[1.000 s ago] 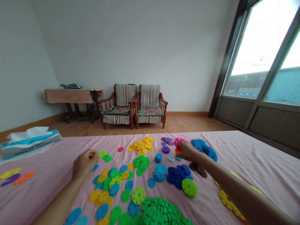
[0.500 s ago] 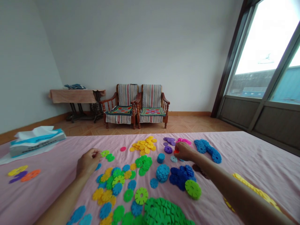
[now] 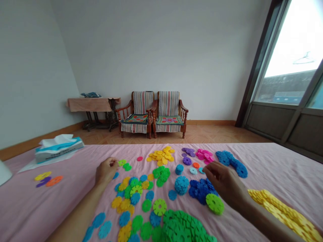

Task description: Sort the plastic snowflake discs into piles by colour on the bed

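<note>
My left hand (image 3: pixel 107 170) is closed, with its fingers curled above the pink cloth. Beside its fingertips lies a lime-green snowflake disc (image 3: pixel 122 162); whatever the curled fingers hold is hidden. My right hand (image 3: pixel 225 181) has its bent fingers drawn together and pointing down, at the right edge of a light-blue snowflake disc (image 3: pixel 201 170). I cannot make out whether they grip it. An orange disc (image 3: pixel 196 165) and a pale-blue disc (image 3: pixel 193 171) lie just left of those fingers. Behind them is a pink pile (image 3: pixel 204 156), and the dark-blue pile (image 3: pixel 201 191) is in front.
Mixed discs (image 3: pixel 135 198) spread across the pink cloth (image 3: pixel 83 181). A large green pile (image 3: pixel 181 227) lies at the front, yellow rows (image 3: pixel 285 211) at the right, a yellow pile (image 3: pixel 161 156) farther back. A tissue box (image 3: pixel 59 149) stands left. Two armchairs (image 3: pixel 166 111) stand beyond.
My right hand has drawn back toward me and to the right, leaving the orange disc on the cloth. My left hand is nearly still. The view has turned slightly left.
</note>
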Available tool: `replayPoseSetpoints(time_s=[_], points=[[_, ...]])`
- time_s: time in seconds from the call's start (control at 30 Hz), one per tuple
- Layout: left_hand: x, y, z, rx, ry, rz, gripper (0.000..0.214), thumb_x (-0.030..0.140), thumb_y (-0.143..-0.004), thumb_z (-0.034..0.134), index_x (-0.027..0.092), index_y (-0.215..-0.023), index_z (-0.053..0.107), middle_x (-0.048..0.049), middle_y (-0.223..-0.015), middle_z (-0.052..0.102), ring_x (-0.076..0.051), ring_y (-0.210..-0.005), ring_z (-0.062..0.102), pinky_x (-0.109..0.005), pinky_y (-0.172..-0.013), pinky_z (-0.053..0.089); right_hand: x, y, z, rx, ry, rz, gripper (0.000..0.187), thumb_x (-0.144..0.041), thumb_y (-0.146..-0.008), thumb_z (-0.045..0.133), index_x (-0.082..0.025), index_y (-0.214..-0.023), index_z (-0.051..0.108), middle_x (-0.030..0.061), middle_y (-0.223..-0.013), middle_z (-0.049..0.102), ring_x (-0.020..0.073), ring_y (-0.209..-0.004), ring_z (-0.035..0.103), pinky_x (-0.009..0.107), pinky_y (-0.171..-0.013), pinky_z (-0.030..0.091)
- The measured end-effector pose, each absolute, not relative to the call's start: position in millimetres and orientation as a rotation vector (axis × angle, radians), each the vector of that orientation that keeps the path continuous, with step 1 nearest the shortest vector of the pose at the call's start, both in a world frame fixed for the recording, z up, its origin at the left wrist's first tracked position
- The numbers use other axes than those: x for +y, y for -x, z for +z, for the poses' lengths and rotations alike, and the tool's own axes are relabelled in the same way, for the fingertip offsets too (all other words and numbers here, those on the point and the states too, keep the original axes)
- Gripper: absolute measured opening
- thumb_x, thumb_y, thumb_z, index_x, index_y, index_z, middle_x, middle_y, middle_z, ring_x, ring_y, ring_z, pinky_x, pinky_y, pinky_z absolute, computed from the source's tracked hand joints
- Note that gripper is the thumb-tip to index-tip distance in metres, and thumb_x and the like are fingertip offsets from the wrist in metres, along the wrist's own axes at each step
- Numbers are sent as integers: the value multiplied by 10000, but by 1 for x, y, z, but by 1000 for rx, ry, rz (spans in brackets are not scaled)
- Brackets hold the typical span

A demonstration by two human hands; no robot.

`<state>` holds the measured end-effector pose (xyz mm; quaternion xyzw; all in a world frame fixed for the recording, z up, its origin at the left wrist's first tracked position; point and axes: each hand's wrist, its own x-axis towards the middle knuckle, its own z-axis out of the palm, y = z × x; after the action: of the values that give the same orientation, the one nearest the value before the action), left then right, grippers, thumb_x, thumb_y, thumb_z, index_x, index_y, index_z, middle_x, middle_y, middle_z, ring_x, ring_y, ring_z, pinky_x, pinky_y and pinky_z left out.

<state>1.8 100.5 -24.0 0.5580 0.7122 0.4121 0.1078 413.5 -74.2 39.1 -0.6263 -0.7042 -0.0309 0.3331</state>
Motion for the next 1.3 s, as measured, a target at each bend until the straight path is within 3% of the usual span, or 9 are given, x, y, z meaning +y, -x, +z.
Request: replayPoseSetpoints(time_s=[0.17,0.4,0.6,0.8,1.0,1.17,1.3], points=[[98,-7,-16,1978,-1706,1243,183,325,-705,512,201,-790,616,6,-644,692,-193,-659,699,-246,-614,514,-127,-392,8,-1939,1352,-32,287,-293,-914,450,-220,-642,506,-8,-606,541,113,-523,523,205,-483,418],[88,-32,-3,1662,-1861,1195,295,398,-725,506,155,-839,630,-37,-725,714,-186,-636,677,-261,-601,518,-136,-386,-11,-1883,1287,-1,236,-269,-908,467,-240,-682,530,3,-609,549,127,-506,551,207,-456,455],[70,-60,6,1300,-2118,890,248,377,-697,603,166,-750,723,-29,-747,718,-176,-715,645,-238,-658,482,-134,-389,-20,-1897,1251,-42,165,-231,-899,485,-229,-758,571,14,-653,579,133,-573,599,204,-525,482],[56,-70,14,1113,-2239,455,178,302,-651,630,173,-711,737,-12,-702,677,-141,-642,591,-204,-582,434,-138,-391,-25,-1929,1293,14,184,-243,-912,465,-225,-786,598,32,-695,601,142,-613,616,211,-561,501],[54,-63,21,1101,-2202,346,125,248,-610,598,165,-634,689,15,-586,642,-133,-561,564,-195,-511,411,-138,-390,-22,-1943,1273,45,166,-237,-904,476,-230,-799,604,28,-697,606,141,-613,617,211,-561,506],[46,-79,34,1140,-2254,457,173,238,-683,549,166,-731,698,-4,-695,676,-151,-669,597,-220,-630,451,-138,-391,-24,-1914,1279,30,164,-243,-903,478,-230,-796,602,29,-694,602,147,-615,617,219,-570,506],[25,-113,49,996,-2425,471,275,191,-709,566,210,-956,685,-26,-971,684,-171,-837,608,-256,-763,471,-136,-394,-27,-1908,1283,33,169,-239,-911,464,-227,-799,590,27,-698,594,141,-610,606,216,-554,490]])
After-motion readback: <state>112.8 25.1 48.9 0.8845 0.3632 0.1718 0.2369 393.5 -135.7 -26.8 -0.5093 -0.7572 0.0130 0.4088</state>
